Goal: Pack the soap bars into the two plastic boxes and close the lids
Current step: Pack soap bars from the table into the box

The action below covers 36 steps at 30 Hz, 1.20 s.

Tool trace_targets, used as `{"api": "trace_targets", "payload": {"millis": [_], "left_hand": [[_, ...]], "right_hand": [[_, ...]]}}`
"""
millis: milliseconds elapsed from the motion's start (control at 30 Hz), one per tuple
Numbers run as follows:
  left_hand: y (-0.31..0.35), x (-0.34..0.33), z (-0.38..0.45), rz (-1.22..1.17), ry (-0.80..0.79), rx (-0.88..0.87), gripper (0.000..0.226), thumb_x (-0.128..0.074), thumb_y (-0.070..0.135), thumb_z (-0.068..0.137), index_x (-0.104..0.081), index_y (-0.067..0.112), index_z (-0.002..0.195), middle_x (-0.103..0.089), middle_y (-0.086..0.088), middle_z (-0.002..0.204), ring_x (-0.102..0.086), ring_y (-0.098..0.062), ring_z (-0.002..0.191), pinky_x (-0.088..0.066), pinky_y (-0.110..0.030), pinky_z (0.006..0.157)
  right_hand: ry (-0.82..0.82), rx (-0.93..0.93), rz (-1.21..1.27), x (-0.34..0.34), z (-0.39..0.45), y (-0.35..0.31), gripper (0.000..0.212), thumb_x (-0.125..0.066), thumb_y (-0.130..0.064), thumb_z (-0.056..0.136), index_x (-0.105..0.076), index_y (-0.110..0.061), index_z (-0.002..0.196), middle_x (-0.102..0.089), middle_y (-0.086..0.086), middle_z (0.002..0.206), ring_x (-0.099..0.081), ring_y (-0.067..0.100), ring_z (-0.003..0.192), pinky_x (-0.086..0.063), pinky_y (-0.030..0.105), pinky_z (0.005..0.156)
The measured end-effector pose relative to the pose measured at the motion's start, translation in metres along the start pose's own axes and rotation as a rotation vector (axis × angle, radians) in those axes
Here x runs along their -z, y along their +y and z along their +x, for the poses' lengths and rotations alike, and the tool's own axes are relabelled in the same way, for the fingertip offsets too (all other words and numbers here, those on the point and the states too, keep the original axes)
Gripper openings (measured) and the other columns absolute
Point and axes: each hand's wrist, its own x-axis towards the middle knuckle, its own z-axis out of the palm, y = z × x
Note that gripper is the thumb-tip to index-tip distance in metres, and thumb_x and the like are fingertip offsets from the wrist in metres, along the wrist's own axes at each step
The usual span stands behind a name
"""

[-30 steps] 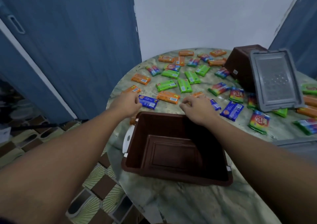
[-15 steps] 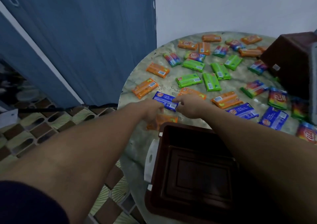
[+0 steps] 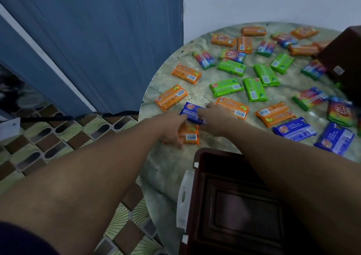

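Note:
Several wrapped soap bars in orange, green, blue and rainbow colours lie scattered over the round marble table (image 3: 166, 178). My left hand (image 3: 172, 130) grips an orange soap bar (image 3: 191, 135) near the table's left edge. Just beyond it, my right hand (image 3: 214, 119) pinches a blue soap bar (image 3: 190, 109), thumb on the far side. An open brown plastic box (image 3: 201, 157) stands empty right below both hands, with a white latch (image 3: 184, 196) on its left wall. The second brown box (image 3: 343, 59) shows at the right edge.
The table's left rim drops off to a patterned tile floor (image 3: 58, 147). A blue door (image 3: 97, 40) and a white wall stand behind the table. More orange bars (image 3: 171, 97) and green bars (image 3: 226, 86) lie just beyond my hands.
Both hands moved left from the box's far rim: the left one came down onto the orange bar, the right one reached the blue bar. My view swung left and down.

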Motion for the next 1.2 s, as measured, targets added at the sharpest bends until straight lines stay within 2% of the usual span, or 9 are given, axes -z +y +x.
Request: {"api": "trace_targets", "payload": {"millis": [67, 167, 333, 433, 567, 667, 833, 1100, 1200], "left_hand": [[0.001, -0.001, 0.001, -0.005, 0.004, -0.012, 0.086, -0.085, 0.063, 0.065, -0.047, 0.029, 0.133, -0.052, 0.001, 0.128, -0.053, -0.020, 0.113, -0.053, -0.041, 0.094], [0.003, -0.003, 0.000, -0.031, 0.019, 0.008, 0.084, -0.085, 0.059, 0.068, -0.045, 0.028, 0.134, -0.052, -0.002, 0.130, -0.052, -0.021, 0.114, -0.053, -0.043, 0.095], [0.006, 0.001, -0.012, -0.139, 0.122, 0.052, 0.087, -0.082, 0.054, 0.073, -0.035, 0.022, 0.139, -0.042, -0.007, 0.136, -0.052, -0.022, 0.112, -0.049, -0.033, 0.080], [0.012, 0.013, -0.021, -0.108, 0.217, 0.048, 0.080, -0.079, 0.059, 0.070, -0.036, 0.022, 0.127, -0.046, -0.003, 0.122, -0.051, -0.020, 0.101, -0.044, -0.034, 0.071], [0.032, 0.033, -0.036, -0.110, 0.342, 0.051, 0.065, -0.071, 0.059, 0.065, -0.034, 0.025, 0.107, -0.045, -0.001, 0.109, -0.052, -0.025, 0.099, -0.050, -0.043, 0.079], [0.057, 0.048, -0.053, -0.186, 0.407, 0.080, 0.061, -0.069, 0.057, 0.068, -0.035, 0.026, 0.108, -0.044, -0.001, 0.106, -0.055, -0.026, 0.092, -0.048, -0.040, 0.072], [0.107, 0.056, -0.089, -0.205, 0.609, 0.037, 0.071, -0.071, 0.057, 0.066, -0.036, 0.026, 0.120, -0.047, -0.003, 0.117, -0.058, -0.031, 0.094, -0.052, -0.047, 0.079], [0.177, -0.007, -0.134, -0.118, 0.570, -0.141, 0.074, -0.075, 0.054, 0.063, -0.038, 0.025, 0.120, -0.048, 0.000, 0.117, -0.056, -0.024, 0.098, -0.048, -0.038, 0.074], [0.187, -0.031, -0.141, -0.078, 0.567, -0.169, 0.072, -0.072, 0.054, 0.062, -0.039, 0.025, 0.119, -0.047, 0.002, 0.112, -0.054, -0.023, 0.096, -0.048, -0.038, 0.073]], "right_hand": [[0.003, -0.007, 0.000, -0.006, 0.003, -0.005, 0.045, -0.066, -0.040, 0.096, -0.046, -0.023, 0.133, -0.051, 0.014, 0.128, -0.051, 0.034, 0.119, -0.043, 0.038, 0.080], [0.040, -0.089, 0.030, -0.010, 0.006, -0.009, 0.066, -0.072, -0.034, 0.091, -0.034, -0.017, 0.143, -0.047, 0.020, 0.137, -0.047, 0.038, 0.126, -0.047, 0.045, 0.093], [-0.016, -0.250, 0.045, -0.011, -0.006, -0.008, 0.103, -0.072, -0.074, 0.073, -0.035, -0.007, 0.142, -0.039, 0.021, 0.138, -0.041, 0.039, 0.129, -0.042, 0.047, 0.104], [0.079, -0.266, 0.150, -0.005, -0.025, 0.000, 0.092, -0.077, -0.060, 0.077, -0.037, -0.004, 0.139, -0.035, 0.021, 0.140, -0.042, 0.038, 0.128, -0.042, 0.043, 0.099], [0.179, -0.297, 0.329, 0.014, -0.057, 0.017, 0.084, -0.079, -0.047, 0.077, -0.037, -0.006, 0.137, -0.043, 0.017, 0.135, -0.053, 0.037, 0.122, -0.045, 0.040, 0.087], [0.284, -0.331, 0.437, 0.021, -0.090, 0.026, 0.081, -0.077, -0.048, 0.077, -0.035, -0.009, 0.135, -0.047, 0.016, 0.130, -0.054, 0.037, 0.118, -0.045, 0.042, 0.087], [0.529, -0.393, 0.612, 0.007, -0.159, 0.031, 0.069, -0.073, -0.056, 0.074, -0.041, -0.015, 0.120, -0.056, 0.008, 0.114, -0.058, 0.034, 0.105, -0.046, 0.042, 0.081], [0.658, -0.279, 0.429, -0.032, -0.262, 0.032, 0.061, -0.075, -0.058, 0.073, -0.042, -0.026, 0.113, -0.055, -0.004, 0.101, -0.059, 0.023, 0.084, -0.047, 0.039, 0.064], [0.518, -0.251, 0.310, -0.041, -0.286, 0.037, 0.063, -0.075, -0.055, 0.073, -0.041, -0.024, 0.115, -0.058, -0.002, 0.106, -0.062, 0.025, 0.086, -0.048, 0.038, 0.063]]}}
